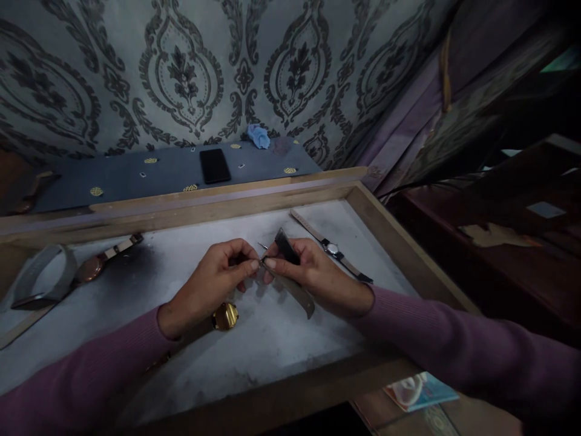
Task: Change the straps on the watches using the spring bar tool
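Note:
My right hand (pixel 320 275) is closed on a leather watch strap (pixel 297 293); one brownish length hangs below the palm and a dark length sticks up by the fingers. My left hand (pixel 222 266) meets it at the strap's end, thumb and fingertips pinched on something too small to make out. A thin pointed metal piece (pixel 262 246) shows between the hands. Just below my left hand lies a gold watch (pixel 226 317). Beyond my right hand rests a wristwatch with a round silver face (pixel 333 249), its strap laid out straight.
A wooden rim (pixel 385 236) surrounds the white work surface (pixel 267 345). At left lie a rose-coloured watch (pixel 89 269) and a grey looped band (pixel 68 272). Behind, a phone (pixel 215 166) and crumpled blue cloth (pixel 258 137) sit on a blue cover.

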The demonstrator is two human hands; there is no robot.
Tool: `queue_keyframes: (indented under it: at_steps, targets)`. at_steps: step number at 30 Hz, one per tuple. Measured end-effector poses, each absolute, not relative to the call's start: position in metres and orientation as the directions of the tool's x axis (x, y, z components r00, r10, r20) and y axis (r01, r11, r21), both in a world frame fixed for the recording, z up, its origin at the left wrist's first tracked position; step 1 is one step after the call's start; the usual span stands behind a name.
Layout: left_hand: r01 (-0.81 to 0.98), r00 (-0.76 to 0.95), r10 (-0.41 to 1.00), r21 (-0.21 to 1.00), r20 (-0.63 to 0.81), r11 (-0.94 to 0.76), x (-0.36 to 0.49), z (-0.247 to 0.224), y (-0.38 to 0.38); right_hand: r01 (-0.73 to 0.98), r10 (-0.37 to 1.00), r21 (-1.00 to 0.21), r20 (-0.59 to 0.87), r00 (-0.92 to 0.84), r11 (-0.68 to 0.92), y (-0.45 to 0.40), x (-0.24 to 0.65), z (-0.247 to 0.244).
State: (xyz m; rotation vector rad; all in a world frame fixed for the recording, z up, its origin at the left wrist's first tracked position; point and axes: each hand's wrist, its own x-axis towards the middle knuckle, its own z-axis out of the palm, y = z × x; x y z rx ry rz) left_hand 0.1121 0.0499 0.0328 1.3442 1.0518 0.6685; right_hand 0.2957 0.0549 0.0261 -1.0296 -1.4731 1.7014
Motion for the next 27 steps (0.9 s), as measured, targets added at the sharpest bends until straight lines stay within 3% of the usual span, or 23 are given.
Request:
queue_keyframes:
  at_steps: [8, 16, 21, 27]
  targets:
    - [0.405, 0.332, 0.929, 0.914, -0.162, 0.015, 0.115, 0.037, 0.042, 0.127, 0.871, -0.989, -0.126, -0.475, -0.074, 0.052, 0.295, 0.029]
    - [0.500, 0.303, 0.949, 0.863, -0.089, -0.079, 0.119, 0.037, 0.041, 0.056, 0.894, -0.996, -0.093, -0.438, -0.076, 0.052, 0.293, 0.025]
    - [0.477, 0.264, 0.959, 0.878, -0.100, -0.040, 0.121, 0.035, 0.037, -0.010, 0.895, -0.987, -0.142, -0.422, -0.161, 0.052, 0.292, 0.021]
    - [0.267, 0.268, 0.948, 0.959, -0.171, 0.097, 0.123, 0.030, 0.037, -0.113, 0.859, -0.934, -0.259, -0.442, -0.340, 0.053, 0.293, 0.020]
